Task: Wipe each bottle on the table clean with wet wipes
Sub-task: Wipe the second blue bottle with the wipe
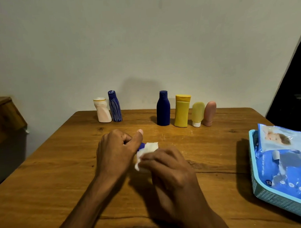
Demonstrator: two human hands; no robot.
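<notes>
Plenty of bare wood lies around the hands on the table (pixel 62 169), whose far edge meets the wall. The left hand (pixel 116 149) grips a small blue bottle (pixel 142 146) (mostly hidden, only a sliver shows), thumb stretched out. The right hand (pixel 167 166) pinches a white wet wipe (pixel 148 152) wrapped against that bottle. Six bottles stand along the far edge: a white bottle (pixel 103 110) touching a streaked blue bottle (pixel 115 106) to the left, four more to the right. A teal basket (pixel 277 199) holding the wipes pack (pixel 290 166) sits at the right edge, well apart.
</notes>
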